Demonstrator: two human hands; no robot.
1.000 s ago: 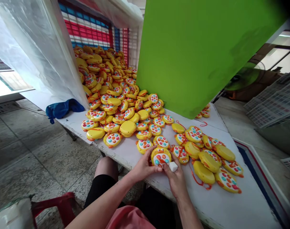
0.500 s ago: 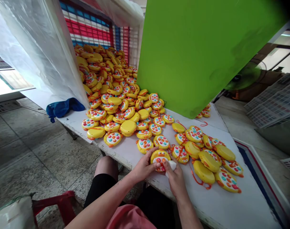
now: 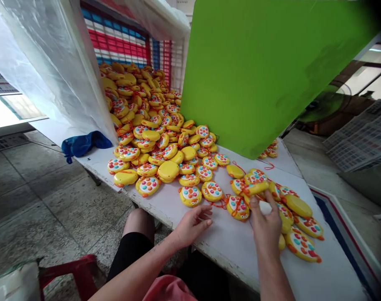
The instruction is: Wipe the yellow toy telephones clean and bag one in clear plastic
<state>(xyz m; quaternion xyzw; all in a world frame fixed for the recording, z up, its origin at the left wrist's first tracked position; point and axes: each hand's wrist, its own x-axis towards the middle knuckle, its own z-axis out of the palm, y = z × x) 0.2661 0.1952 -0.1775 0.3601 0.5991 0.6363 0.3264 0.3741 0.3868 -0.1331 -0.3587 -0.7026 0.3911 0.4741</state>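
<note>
My left hand (image 3: 193, 225) rests over the table's front edge with fingers apart and nothing in it. To the right, my right hand (image 3: 267, 223) pinches a yellow toy (image 3: 256, 188), seen edge-on, over the right-hand group of toys. A small white pad (image 3: 265, 207) is also tucked in that hand; its material is unclear. Nearest to the left hand lie two animal-shaped toys, one (image 3: 190, 195) and another (image 3: 212, 190), with coloured buttons facing up. Another toy (image 3: 237, 207) with an orange cord lies between my hands.
A large heap of the same toys (image 3: 146, 113) spills from a striped, mesh-walled enclosure (image 3: 115, 39) on the white table (image 3: 222, 234). A green board (image 3: 256, 75) stands behind. A blue cloth (image 3: 85, 144) hangs at the left edge, and a red stool (image 3: 84, 271) is below.
My right hand has moved right from in front of me, carrying the toy and the white pad to the right-hand group. The left hand has let go of the toy and opened.
</note>
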